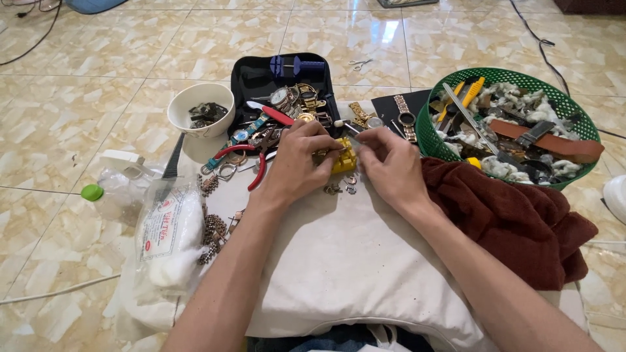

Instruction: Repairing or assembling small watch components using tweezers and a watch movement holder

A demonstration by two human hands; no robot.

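Note:
My left hand [297, 163] pinches a watch band piece against a small yellow block holder [345, 160] on a white cloth [339, 261]. Beside it, my right hand [391, 163] holds a thin metal pin tool [349, 127], its tip pointing at the yellow block. A few small metal links [340, 189] lie on the cloth just below both hands.
Behind the hands, a black open case [251, 78] holds watches, with red-handled pliers [244, 160] beside it. A white bowl [201, 107] of parts sits left, a green basket [508, 124] of tools and straps right. A brown towel [515, 221], a cotton bag [173, 234] and watch bands [212, 228] lie nearby.

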